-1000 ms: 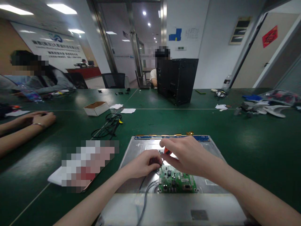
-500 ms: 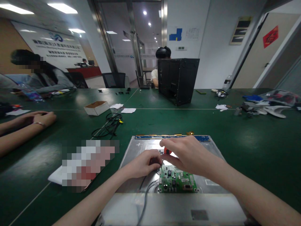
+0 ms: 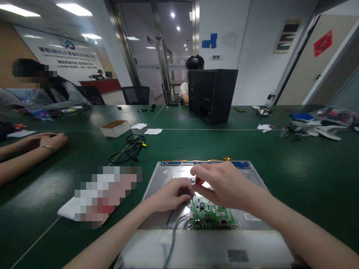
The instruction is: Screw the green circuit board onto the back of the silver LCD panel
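A flat silver display panel (image 3: pixel 157 173) lies back side up before me, with a green circuit board (image 3: pixel 211 215) at its middle. My right hand (image 3: pixel 227 183) is closed around the red and black handle of a screwdriver (image 3: pixel 199 181) over the board's upper left corner. The screwdriver's tip is hidden by my fingers. Close beside it, my left hand (image 3: pixel 172 194) pinches at that same corner; what lies between its fingertips I cannot make out. A grey cable (image 3: pixel 173 239) runs from the board's left side toward me. Along the panel's far edge sits a blue strip board (image 3: pixel 244 164).
To the left lies a partly blurred flat packet (image 3: pixel 67 211), with black cables (image 3: pixel 131 147) and an open white box (image 3: pixel 114 129) beyond. Another person's hands (image 3: pixel 53 141) rest at the left. A black computer case (image 3: pixel 224 97) stands at the back, a person behind it.
The screwdriver handle has turned slightly in my right fingers, its black part showing differently. My left hand has stayed where it was.
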`<state>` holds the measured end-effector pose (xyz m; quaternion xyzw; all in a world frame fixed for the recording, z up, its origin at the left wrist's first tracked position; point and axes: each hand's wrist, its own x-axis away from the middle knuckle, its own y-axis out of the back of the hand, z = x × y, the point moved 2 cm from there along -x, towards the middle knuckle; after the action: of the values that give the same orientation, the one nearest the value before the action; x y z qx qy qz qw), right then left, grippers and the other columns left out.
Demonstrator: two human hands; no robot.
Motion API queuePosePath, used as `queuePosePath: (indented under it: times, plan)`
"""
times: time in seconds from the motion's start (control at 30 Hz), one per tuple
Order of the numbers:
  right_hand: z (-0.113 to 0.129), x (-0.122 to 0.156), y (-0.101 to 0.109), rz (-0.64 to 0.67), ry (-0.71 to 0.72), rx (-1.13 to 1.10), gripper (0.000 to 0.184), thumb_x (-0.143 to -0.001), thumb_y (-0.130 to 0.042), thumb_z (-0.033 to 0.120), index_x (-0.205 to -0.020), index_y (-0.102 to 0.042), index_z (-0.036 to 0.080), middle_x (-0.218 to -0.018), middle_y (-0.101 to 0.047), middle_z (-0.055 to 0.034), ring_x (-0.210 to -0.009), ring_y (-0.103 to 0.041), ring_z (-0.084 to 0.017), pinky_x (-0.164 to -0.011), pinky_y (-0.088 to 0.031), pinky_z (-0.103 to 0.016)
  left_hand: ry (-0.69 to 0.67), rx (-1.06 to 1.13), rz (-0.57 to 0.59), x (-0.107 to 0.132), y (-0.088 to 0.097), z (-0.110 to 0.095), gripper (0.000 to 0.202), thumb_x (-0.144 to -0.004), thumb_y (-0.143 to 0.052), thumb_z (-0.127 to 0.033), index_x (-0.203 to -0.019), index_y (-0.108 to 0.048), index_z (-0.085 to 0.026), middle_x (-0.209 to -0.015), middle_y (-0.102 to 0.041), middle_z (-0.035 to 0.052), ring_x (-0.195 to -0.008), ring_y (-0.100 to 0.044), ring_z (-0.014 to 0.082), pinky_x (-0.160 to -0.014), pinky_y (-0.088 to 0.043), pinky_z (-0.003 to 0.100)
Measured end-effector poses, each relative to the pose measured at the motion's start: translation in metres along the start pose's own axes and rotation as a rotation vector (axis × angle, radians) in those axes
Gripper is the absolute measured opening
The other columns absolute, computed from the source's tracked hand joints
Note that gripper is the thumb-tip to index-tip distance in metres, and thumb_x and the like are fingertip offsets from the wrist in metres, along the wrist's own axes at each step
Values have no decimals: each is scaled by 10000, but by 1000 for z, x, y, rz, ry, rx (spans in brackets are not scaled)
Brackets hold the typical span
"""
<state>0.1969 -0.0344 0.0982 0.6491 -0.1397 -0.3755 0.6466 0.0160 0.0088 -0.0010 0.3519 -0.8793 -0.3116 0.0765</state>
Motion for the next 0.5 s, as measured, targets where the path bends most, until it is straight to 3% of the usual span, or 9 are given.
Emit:
queuePosePath:
  times: [0.37,0.5]
  plan:
    - [5,0,4,40,10,-35,175,-829,-500,194,-999,-504,158,-895,-625,-43,-642,-495,-116,-514,-244,-267,27,17,14,0,0,3,84,-792,-579,-134,-868,-599,-163,-811,-610,2,-716,-551,153,-647,-440,253]
    - [2,-1,3,18,17,-17,121,-922,-482,284,-969,-511,178,-846,-646,-29,-643,-523,-122,-521,-230,-271,17,-1,20,-1,1,-1,31,-794,-582,-148,-819,-585,-167,-785,-606,-1,-724,-550,164,-662,-439,265]
